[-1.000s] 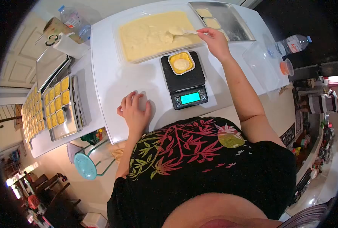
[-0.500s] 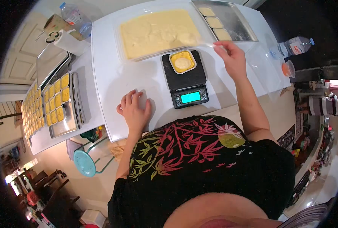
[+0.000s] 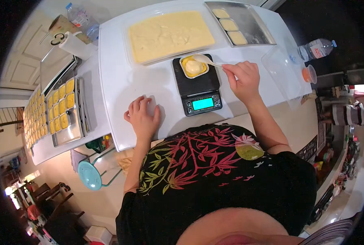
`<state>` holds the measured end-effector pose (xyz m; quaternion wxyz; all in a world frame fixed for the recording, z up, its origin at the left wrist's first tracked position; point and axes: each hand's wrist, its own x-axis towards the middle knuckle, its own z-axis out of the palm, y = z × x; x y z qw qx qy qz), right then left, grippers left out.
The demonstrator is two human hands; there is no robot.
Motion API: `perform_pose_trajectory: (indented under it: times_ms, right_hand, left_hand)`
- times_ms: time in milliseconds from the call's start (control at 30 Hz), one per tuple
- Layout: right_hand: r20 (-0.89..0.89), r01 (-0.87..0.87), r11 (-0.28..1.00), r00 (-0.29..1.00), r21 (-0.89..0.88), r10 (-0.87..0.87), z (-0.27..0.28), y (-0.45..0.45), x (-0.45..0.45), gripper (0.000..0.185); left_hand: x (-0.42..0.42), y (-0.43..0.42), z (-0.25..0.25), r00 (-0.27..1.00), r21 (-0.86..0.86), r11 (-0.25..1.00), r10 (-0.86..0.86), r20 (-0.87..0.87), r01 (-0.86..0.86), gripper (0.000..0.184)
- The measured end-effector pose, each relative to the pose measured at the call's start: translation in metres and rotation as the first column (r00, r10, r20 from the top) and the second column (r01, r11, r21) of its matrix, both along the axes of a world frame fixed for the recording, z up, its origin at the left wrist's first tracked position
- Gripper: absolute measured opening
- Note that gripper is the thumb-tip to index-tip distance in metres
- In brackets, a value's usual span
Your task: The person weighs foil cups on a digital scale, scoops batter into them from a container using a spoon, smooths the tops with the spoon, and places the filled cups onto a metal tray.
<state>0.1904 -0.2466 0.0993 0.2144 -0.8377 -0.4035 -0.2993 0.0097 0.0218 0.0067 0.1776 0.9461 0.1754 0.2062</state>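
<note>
My right hand grips the handle of a pale spoon. The spoon's bowl is over a small foil cup that holds yellow filling with a pale cream dollop on top. Under the cup is a black digital kitchen scale with a lit green-blue display; its digits are unreadable. My left hand rests on the white table, left of the scale, fingers spread and holding nothing. Beyond the scale lies a clear rectangular tub of pale yellow cream.
At the back right, a metal tray carries three filled cups. A clear plastic lid, an orange-tinted cup and a water bottle are at the right. Several filled cups sit on trays to the left, above a teal stool.
My right hand has brought the spoon from the tub's near edge down to the foil cup. The cream on the cup looks higher. My left hand stays in place.
</note>
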Motion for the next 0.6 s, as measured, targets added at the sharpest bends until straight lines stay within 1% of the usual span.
perform_pose_trajectory:
  times_ms: [133,267,367,467,567,600]
  right_hand:
    - [-0.047,0.036,0.999,0.998,-0.013,-0.036,0.011,0.002,-0.004,0.010]
    - [-0.081,0.034,0.997,0.996,-0.074,-0.040,0.009,0.010,-0.002,0.006]
    - [-0.076,0.068,0.997,0.995,-0.025,-0.069,0.013,0.016,0.002,0.005]
    - [-0.137,0.106,0.993,0.984,-0.045,-0.111,0.017,0.018,0.005,0.005]
    - [-0.214,0.118,0.988,0.967,-0.096,-0.136,0.010,0.022,0.010,0.006]
    - [-0.249,0.102,0.992,0.961,-0.076,-0.118,0.010,0.023,0.011,0.007]
  left_hand:
    - [0.000,-0.001,0.000,1.000,-0.010,1.000,0.012,-0.005,-0.012,0.033]
    - [0.001,-0.002,0.000,1.000,0.002,1.000,0.016,-0.003,-0.016,0.033]
    - [0.001,-0.001,-0.002,1.000,0.005,1.000,0.017,-0.001,-0.017,0.033]
    - [0.000,-0.001,-0.002,1.000,0.015,1.000,0.024,-0.003,-0.024,0.033]
    - [0.001,-0.002,-0.002,1.000,0.020,1.000,0.022,0.002,-0.022,0.033]
    - [0.001,-0.002,-0.001,1.000,0.023,0.999,0.024,0.003,-0.024,0.032]
